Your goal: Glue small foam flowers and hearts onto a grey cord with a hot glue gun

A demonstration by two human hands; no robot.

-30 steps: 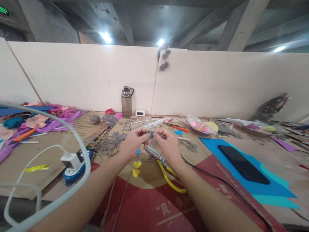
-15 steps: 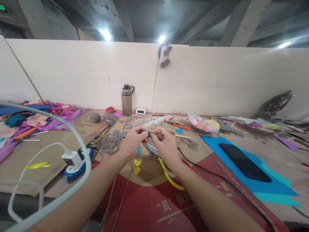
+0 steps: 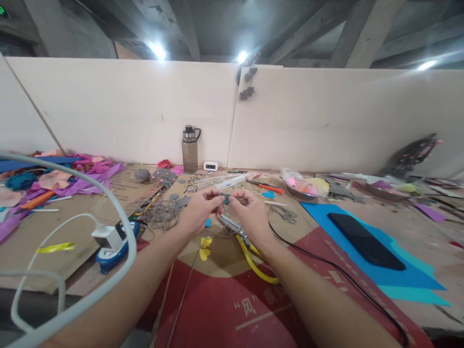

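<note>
Cluttered workbench (image 3: 427,246) below white partition boards, spread with cardboard and craft scraps. Left hand (image 3: 197,212) and right hand (image 3: 250,212) are closed in fingertip pinches, both on a small dark teal piece (image 3: 226,198) held between them above the bench. Yellow-handled pliers (image 3: 253,261) lie just under the right hand. Risk, as judged: the piece is tiny and gripped only at the fingertips. If a pinch slackened, it could drop into the grey wire tangle (image 3: 163,215) nearby and be hard to pick out.
</note>
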